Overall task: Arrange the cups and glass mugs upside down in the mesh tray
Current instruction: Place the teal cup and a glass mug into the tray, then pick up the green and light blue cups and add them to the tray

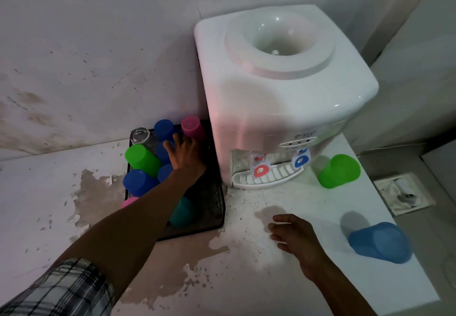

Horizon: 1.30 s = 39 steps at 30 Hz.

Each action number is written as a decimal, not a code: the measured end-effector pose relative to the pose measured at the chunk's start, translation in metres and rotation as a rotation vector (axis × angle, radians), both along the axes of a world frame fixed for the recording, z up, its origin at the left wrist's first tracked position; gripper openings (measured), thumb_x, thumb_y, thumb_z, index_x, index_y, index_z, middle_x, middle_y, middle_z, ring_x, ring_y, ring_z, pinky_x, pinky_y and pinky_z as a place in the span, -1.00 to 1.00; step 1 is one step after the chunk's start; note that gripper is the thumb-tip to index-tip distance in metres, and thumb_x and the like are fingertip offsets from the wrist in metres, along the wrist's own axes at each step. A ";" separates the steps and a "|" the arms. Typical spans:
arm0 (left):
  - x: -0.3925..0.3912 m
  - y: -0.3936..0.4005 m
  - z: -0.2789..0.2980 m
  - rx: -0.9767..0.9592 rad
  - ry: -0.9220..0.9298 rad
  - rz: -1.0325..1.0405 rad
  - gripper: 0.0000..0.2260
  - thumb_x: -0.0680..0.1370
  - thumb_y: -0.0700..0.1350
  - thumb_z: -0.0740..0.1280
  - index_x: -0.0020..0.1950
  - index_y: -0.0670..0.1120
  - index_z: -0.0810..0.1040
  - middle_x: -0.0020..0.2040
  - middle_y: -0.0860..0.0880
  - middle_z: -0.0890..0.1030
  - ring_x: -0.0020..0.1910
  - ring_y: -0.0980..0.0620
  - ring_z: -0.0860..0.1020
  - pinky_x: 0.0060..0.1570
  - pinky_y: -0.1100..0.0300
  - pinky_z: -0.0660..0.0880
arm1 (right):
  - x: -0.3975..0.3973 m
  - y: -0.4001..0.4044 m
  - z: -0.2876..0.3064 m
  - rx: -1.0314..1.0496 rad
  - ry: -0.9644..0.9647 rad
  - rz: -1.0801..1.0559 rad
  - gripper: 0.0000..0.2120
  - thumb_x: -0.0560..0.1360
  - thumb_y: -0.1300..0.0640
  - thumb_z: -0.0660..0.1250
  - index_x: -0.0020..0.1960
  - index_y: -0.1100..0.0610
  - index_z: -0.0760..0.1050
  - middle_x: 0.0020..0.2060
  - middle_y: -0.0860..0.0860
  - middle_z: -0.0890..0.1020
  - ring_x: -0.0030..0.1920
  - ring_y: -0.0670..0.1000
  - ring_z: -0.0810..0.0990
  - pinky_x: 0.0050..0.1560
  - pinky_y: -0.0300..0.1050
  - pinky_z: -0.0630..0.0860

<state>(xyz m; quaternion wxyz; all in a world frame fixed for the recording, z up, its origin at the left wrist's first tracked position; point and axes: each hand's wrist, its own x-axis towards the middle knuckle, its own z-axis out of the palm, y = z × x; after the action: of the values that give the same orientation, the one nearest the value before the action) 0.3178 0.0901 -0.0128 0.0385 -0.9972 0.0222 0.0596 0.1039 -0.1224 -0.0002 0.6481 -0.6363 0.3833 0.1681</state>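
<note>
A black mesh tray [216, 207] lies on the white counter left of the water dispenser. Several plastic cups stand upside down in it: a pink cup [192, 126], blue cups [163, 128], a green cup [140, 159], a teal cup [181, 212] and a glass mug [139, 136] at the back left. My left hand [185, 155] reaches over the tray with fingers spread, holding nothing, just in front of the pink cup. My right hand [296, 236] hovers open over the counter. Outside the tray stand a green cup [339, 171] and a light blue cup [380, 243], both upside down at the right.
A white water dispenser [283, 93] with red and blue taps stands against the wall, touching the tray's right side. The counter's right edge runs close behind the light blue cup. A stained wall backs the tray. A floor drain [403, 194] lies below at the right.
</note>
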 end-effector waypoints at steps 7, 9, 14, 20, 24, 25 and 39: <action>-0.072 -0.002 0.013 -0.552 -0.454 -0.062 -0.86 0.34 -0.20 0.43 -0.16 -0.20 0.57 -0.21 -0.16 0.59 -0.18 -0.18 0.50 -0.29 0.05 0.40 | 0.009 -0.013 0.019 -0.301 -0.145 0.154 -0.79 0.41 0.18 0.48 0.03 0.08 0.58 -0.12 0.05 0.67 -0.07 0.01 0.65 -0.19 -0.24 0.47; -0.102 -0.011 0.007 -0.686 -0.450 -0.160 -0.88 0.37 -0.13 0.39 -0.23 -0.19 0.55 -0.26 -0.12 0.58 -0.28 -0.10 0.50 -0.36 0.11 0.43 | 0.006 -0.019 0.028 -0.437 -0.215 0.201 -0.79 0.39 0.14 0.48 0.01 0.05 0.58 -0.17 0.00 0.66 -0.15 -0.05 0.65 -0.21 -0.25 0.47; -0.153 -0.055 -0.002 -0.762 -0.217 -0.307 -0.77 0.45 0.03 0.34 -0.06 -0.12 0.59 -0.24 -0.01 0.58 -0.33 0.06 0.50 -0.34 0.18 0.52 | -0.013 -0.050 0.039 -0.843 -0.397 0.322 -0.70 0.41 0.10 0.42 0.14 0.04 0.54 0.03 -0.01 0.63 0.07 -0.01 0.58 0.04 0.01 0.55; -0.166 -0.151 0.010 -0.747 0.053 -0.504 -0.66 0.45 -0.07 0.41 0.20 -0.08 0.51 0.03 -0.03 0.56 -0.21 -0.01 0.58 -0.22 0.17 0.47 | -0.048 -0.115 0.041 -1.195 -0.337 0.233 -0.50 0.29 -0.01 0.49 0.20 0.08 0.51 0.12 0.07 0.58 0.20 0.15 0.48 0.11 0.05 0.44; -0.156 -0.210 0.020 -0.733 0.111 -0.551 -0.51 0.45 -0.08 0.38 0.36 -0.10 0.39 0.22 -0.09 0.47 0.04 -0.11 0.55 -0.04 0.07 0.50 | -0.067 -0.146 0.033 -1.215 -0.092 0.299 -0.14 0.17 -0.26 0.49 0.37 0.04 0.36 0.28 0.11 0.45 0.35 0.19 0.34 0.25 0.12 0.35; -0.152 -0.222 0.021 -0.713 0.122 -0.557 -0.46 0.44 -0.08 0.38 0.40 -0.11 0.34 0.26 -0.11 0.44 0.11 -0.13 0.52 0.01 0.03 0.51 | -0.071 -0.152 0.030 -1.178 -0.039 0.316 -0.07 0.16 -0.30 0.49 0.42 0.03 0.29 0.32 0.12 0.40 0.38 0.19 0.30 0.28 0.12 0.33; -0.094 -0.311 0.003 -0.434 0.228 -0.469 -0.03 0.32 0.00 0.56 0.53 -0.16 0.03 0.43 -0.18 0.25 0.39 -0.24 0.28 0.29 -0.11 0.35 | -0.086 -0.178 0.006 -0.774 -0.125 0.171 -0.13 0.29 0.00 0.57 0.47 0.10 0.21 0.31 0.08 0.41 0.26 0.10 0.48 0.21 -0.05 0.45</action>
<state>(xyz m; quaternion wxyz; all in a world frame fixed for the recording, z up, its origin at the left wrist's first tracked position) 0.2242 -0.2204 -0.0097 -0.1647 -0.9369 0.2671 0.1542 0.0181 -0.3008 0.0061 0.3661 -0.8721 0.3237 0.0255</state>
